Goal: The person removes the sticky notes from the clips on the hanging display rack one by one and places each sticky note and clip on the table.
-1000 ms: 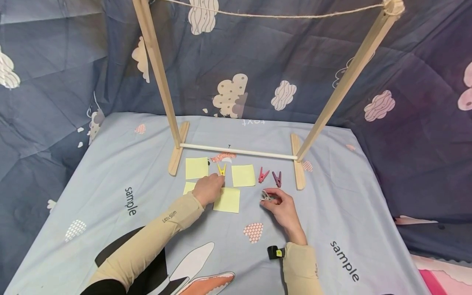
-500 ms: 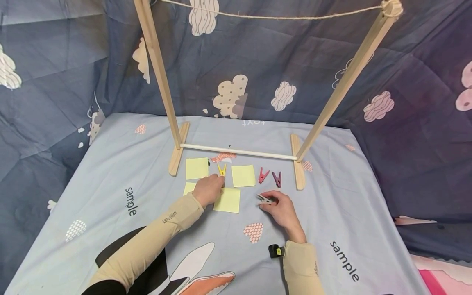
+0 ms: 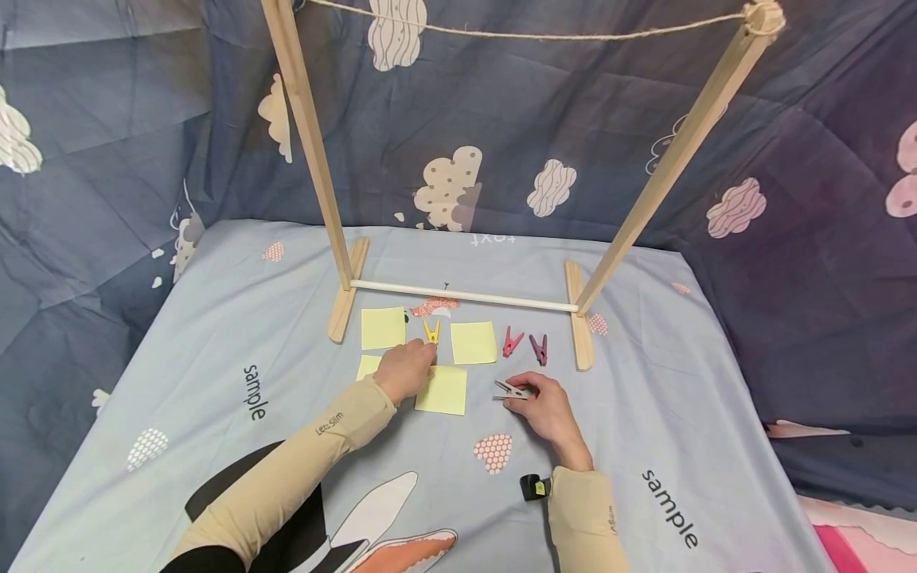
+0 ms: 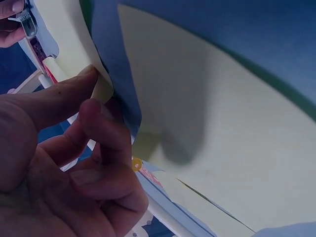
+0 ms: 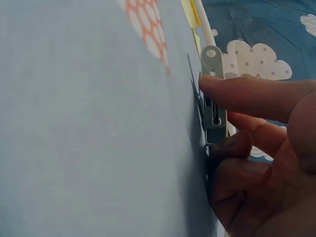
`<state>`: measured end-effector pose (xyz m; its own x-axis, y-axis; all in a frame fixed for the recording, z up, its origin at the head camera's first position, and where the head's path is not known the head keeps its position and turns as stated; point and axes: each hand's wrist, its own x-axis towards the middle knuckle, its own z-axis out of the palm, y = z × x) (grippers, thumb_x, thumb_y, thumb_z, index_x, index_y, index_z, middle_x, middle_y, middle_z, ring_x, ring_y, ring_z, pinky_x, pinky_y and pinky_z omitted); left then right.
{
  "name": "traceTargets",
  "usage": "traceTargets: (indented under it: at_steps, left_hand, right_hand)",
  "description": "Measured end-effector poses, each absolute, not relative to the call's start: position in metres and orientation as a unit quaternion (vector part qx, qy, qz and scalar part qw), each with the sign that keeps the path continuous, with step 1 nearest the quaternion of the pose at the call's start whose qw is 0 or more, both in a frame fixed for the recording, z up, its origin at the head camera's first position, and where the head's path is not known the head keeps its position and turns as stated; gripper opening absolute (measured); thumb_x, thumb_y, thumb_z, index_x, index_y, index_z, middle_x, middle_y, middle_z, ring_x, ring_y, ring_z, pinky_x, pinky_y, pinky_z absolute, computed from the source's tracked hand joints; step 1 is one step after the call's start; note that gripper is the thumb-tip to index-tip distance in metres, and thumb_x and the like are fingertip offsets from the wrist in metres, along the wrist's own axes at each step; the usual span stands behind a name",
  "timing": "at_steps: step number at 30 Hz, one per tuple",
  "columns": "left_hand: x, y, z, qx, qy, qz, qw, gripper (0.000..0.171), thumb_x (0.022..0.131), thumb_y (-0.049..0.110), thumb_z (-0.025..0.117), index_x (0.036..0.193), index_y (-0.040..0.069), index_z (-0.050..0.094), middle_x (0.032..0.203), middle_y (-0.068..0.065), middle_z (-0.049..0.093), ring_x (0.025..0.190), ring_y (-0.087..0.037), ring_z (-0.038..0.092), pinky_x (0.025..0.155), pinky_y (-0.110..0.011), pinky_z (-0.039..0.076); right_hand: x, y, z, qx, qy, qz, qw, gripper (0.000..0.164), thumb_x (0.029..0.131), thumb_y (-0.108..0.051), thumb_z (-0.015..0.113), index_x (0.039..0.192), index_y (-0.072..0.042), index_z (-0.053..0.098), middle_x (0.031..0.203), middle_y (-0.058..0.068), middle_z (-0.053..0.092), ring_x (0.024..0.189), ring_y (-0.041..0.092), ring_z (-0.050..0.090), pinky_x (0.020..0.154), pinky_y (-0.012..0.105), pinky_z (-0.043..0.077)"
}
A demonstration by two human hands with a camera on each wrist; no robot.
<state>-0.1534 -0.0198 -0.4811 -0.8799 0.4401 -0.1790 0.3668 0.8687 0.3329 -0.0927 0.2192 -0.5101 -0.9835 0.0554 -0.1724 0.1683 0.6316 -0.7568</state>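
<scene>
My left hand [image 3: 406, 370] pinches the left edge of the front right yellow sticky note [image 3: 441, 390], which lies on the cloth. In the left wrist view that note [image 4: 61, 29] bends up at its corner under the thumb. A second sticky note [image 4: 192, 108] fills the right of that view. My right hand [image 3: 548, 410] pinches a grey clothespin [image 3: 510, 391] between thumb and fingers, just above the cloth. Seen from the right wrist, the clothespin [image 5: 213, 57] has its spring showing. A yellow clothespin [image 3: 431, 329] lies beyond my left hand.
More sticky notes lie around: back left [image 3: 383, 328], back right [image 3: 474, 343], and a front left note [image 3: 368, 365] partly hidden by my hand. A pink clothespin [image 3: 512, 342] and a purple clothespin [image 3: 540, 348] lie nearby. Behind stands a wooden frame [image 3: 645, 179] with a string [image 3: 530, 36].
The grey clothespin has turned within my right fingers, swinging from steep to nearly flat and pointing left. My right hand shifted slightly toward me. My left hand has stayed put.
</scene>
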Motion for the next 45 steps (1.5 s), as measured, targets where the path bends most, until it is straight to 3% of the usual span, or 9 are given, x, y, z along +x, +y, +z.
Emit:
traceTargets:
  at_steps: [13, 26, 36, 39, 45]
  left_hand:
    - [-0.154, -0.018, -0.483, 0.206, 0.96, 0.141, 0.124, 0.011, 0.084, 0.013, 0.071, 0.092, 0.005, 0.068, 0.085, -0.009, 0.065, 0.075, -0.022, 0.062, 0.066, -0.038, 0.053]
    - [-0.155, -0.017, -0.485, 0.208, 0.957, 0.153, 0.134, 0.009, 0.087, 0.011, 0.069, 0.093, 0.004, 0.069, 0.085, -0.009, 0.065, 0.077, -0.022, 0.061, 0.068, -0.038, 0.053]
    - [-0.154, -0.018, -0.49, 0.199, 0.957, 0.158, 0.142, 0.01, 0.091, 0.007, 0.061, 0.097, 0.003, 0.068, 0.087, -0.01, 0.064, 0.076, -0.022, 0.058, 0.069, -0.038, 0.051]
    - [-0.152, -0.02, -0.491, 0.2, 0.957, 0.16, 0.138, 0.009, 0.091, 0.004, 0.06, 0.095, 0.001, 0.068, 0.086, -0.012, 0.064, 0.075, -0.022, 0.057, 0.068, -0.038, 0.051]
    - [-0.15, -0.022, -0.49, 0.215, 0.954, 0.166, 0.123, 0.009, 0.087, -0.002, 0.059, 0.09, -0.001, 0.067, 0.083, -0.014, 0.064, 0.07, -0.021, 0.055, 0.064, -0.037, 0.051]
  right_hand:
    - [-0.091, 0.219, -0.511, 0.054, 0.898, -0.43, 0.068, 0.027, 0.077, -0.007, 0.077, 0.103, -0.004, 0.071, 0.099, 0.014, 0.063, 0.069, 0.013, 0.047, 0.062, 0.024, 0.037]
    - [-0.09, 0.22, -0.511, 0.062, 0.9, -0.426, 0.066, 0.028, 0.075, -0.007, 0.078, 0.102, -0.005, 0.071, 0.097, 0.013, 0.062, 0.071, 0.015, 0.047, 0.063, 0.025, 0.037]
    - [-0.093, 0.223, -0.515, 0.074, 0.882, -0.456, 0.094, 0.033, 0.076, -0.016, 0.08, 0.106, -0.007, 0.07, 0.108, 0.014, 0.062, 0.075, 0.016, 0.047, 0.065, 0.028, 0.037]
    - [-0.093, 0.225, -0.516, 0.073, 0.873, -0.473, 0.092, 0.034, 0.078, -0.018, 0.079, 0.109, -0.006, 0.069, 0.11, 0.015, 0.063, 0.077, 0.015, 0.049, 0.068, 0.026, 0.039]
    - [-0.097, 0.236, -0.508, 0.06, 0.875, -0.478, 0.055, 0.026, 0.089, -0.017, 0.068, 0.11, -0.003, 0.068, 0.095, 0.012, 0.066, 0.077, 0.01, 0.053, 0.068, 0.022, 0.043]
